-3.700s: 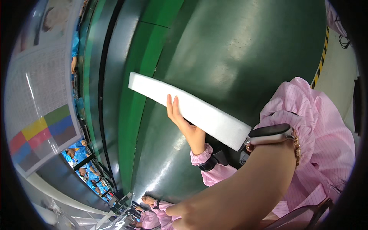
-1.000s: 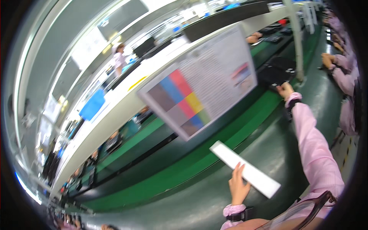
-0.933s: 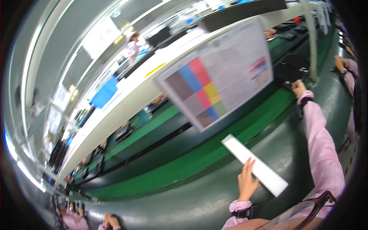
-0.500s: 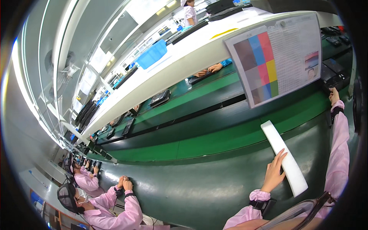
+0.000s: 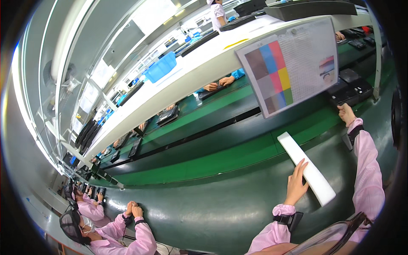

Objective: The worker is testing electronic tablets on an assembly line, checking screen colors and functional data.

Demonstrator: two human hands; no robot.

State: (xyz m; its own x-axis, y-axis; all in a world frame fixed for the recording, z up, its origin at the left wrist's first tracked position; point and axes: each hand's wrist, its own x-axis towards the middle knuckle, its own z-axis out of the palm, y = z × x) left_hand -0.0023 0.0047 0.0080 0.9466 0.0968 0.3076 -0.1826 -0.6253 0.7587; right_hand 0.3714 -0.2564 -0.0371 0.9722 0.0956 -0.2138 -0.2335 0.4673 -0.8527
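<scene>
My left hand (image 5: 296,183) rests on a long white foam strip (image 5: 312,174), its fingers stretched out over the left edge. The strip lies at a slant, its far end over the green belt edge and its near end on the dark green bench. At the right, my right hand (image 5: 347,114) reaches far forward, fingers curled closed at the near edge of a black plastic tray-like case (image 5: 352,90). Small parts in that case are too small to make out.
A hanging sheet with colour blocks (image 5: 293,63) partly covers the belt. Above runs a white shelf (image 5: 204,72) with a blue bin (image 5: 161,67). Co-workers in pink sit at the left (image 5: 123,238); other hands (image 5: 219,83) work across the belt. A metal post (image 5: 377,63) stands at right.
The view has turned slightly right, so most things appear further left. My right hand and the black case have shifted left in the picture; my left hand stays on the foam strip.
</scene>
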